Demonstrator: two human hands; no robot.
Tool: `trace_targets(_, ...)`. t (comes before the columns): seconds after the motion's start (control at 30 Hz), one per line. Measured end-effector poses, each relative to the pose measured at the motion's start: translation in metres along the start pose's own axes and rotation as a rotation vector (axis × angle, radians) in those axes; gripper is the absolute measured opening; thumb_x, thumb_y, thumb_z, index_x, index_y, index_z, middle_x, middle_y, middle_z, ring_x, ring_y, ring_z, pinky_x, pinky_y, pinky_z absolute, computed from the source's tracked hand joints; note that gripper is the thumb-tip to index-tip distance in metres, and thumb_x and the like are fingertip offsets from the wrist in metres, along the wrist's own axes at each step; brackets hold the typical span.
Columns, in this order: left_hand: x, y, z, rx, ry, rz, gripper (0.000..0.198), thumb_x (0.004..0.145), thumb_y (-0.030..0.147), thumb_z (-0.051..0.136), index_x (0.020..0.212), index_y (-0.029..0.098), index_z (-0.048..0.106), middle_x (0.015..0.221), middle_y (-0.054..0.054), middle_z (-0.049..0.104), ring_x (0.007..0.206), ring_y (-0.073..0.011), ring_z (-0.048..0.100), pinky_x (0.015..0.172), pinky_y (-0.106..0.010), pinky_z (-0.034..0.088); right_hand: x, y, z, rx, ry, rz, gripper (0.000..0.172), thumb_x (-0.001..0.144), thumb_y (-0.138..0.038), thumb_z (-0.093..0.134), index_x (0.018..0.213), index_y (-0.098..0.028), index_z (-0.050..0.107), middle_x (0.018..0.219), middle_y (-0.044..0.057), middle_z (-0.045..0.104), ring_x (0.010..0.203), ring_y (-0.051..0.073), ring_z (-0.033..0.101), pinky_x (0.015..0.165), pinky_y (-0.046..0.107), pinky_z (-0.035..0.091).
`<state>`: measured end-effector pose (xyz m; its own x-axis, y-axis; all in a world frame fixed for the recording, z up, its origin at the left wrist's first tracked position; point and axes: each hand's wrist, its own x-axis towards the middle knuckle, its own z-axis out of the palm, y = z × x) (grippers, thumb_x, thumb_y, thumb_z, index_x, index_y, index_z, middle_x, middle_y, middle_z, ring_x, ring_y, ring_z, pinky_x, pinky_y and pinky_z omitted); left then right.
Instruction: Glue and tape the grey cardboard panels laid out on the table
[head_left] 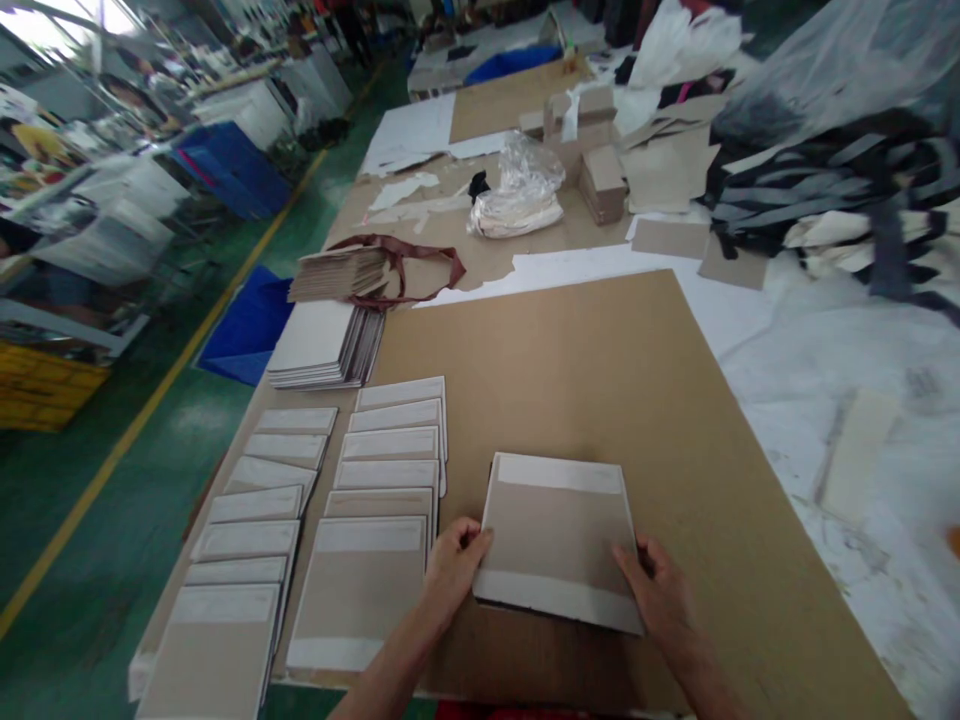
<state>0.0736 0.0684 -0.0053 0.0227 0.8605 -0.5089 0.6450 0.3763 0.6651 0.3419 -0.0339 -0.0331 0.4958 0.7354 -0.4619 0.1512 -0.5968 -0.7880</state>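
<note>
Between my two hands is a grey-beige cardboard panel (556,530) with a white strip along its far edge and another along its near edge. My left hand (455,560) pinches its left side, thumb on top. On the opposite side my right hand (660,590) grips the right edge, its thumb resting on the face and the fingers curled partly out of sight. The panel lies slightly turned, low over or on the brown board (555,370); I cannot tell whether it touches. Just left of my left hand runs a row of overlapping similar panels (364,590).
A second overlapping row of panels (217,640) lies along the table's left edge. Behind stand a stack of white-faced boards (311,335) and a bundle of brown pieces (337,272) with a reddish strap. Dark and grey fabric strips (817,190) are heaped at right. A blue bin (247,325) stands beside the table.
</note>
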Motion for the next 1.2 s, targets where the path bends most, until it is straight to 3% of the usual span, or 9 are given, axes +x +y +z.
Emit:
trace_targets(0.13,-0.006,-0.018,0.014,0.149,0.071,0.052,0.029,0.079,0.046,0.049,0.066,0.021,0.052,0.063,0.003,0.05,0.066,-0.0157,0.05,0.062,-0.025,0.036,-0.006,0.019,0.009,-0.142,-0.01,0.035,0.056,0.08,-0.061,0.048,0.112,-0.016,0.06,0.098,0.012,0.071,0.087,0.028,0.066,0.075,0.036,0.049)
trace_targets(0.4,-0.007,-0.014,0.014,0.232,0.105,0.091,0.023,0.082,0.038,0.051,0.067,0.021,0.049,0.067,0.003,0.05,0.068,-0.0151,0.05,0.064,-0.025,0.034,-0.002,0.022,0.01,-0.323,-0.02,-0.029,0.068,0.085,-0.056,0.039,0.132,-0.008,0.049,0.113,0.018,0.065,0.098,0.029,0.064,0.082,0.039,0.048)
trace_targets(0.67,-0.008,-0.012,0.015,0.281,0.089,0.087,0.021,0.084,0.032,0.052,0.067,0.021,0.049,0.065,0.004,0.051,0.066,-0.014,0.05,0.063,-0.024,0.032,0.003,0.024,0.011,-0.466,-0.003,-0.057,0.065,0.087,-0.053,0.036,0.135,-0.01,0.049,0.116,0.018,0.066,0.1,0.029,0.065,0.087,0.039,0.048)
trace_targets(0.93,-0.002,-0.016,0.008,0.238,0.05,0.115,0.01,0.084,0.029,0.056,0.081,0.021,0.05,0.067,0.005,0.054,0.065,-0.0139,0.055,0.063,-0.024,0.035,0.0,0.015,0.018,-0.595,0.081,-0.074,0.063,0.086,-0.052,0.038,0.132,-0.01,0.052,0.113,0.018,0.067,0.098,0.031,0.065,0.085,0.042,0.048)
trace_targets(1.2,0.007,-0.027,0.002,0.186,-0.032,0.221,0.012,0.083,0.028,0.06,0.086,0.021,0.051,0.069,0.004,0.054,0.067,-0.0149,0.056,0.066,-0.025,0.035,-0.009,-0.019,0.023,-0.804,0.088,-0.003,0.053,0.088,-0.043,0.041,0.128,-0.011,0.054,0.104,0.017,0.07,0.092,0.029,0.066,0.08,0.039,0.047)
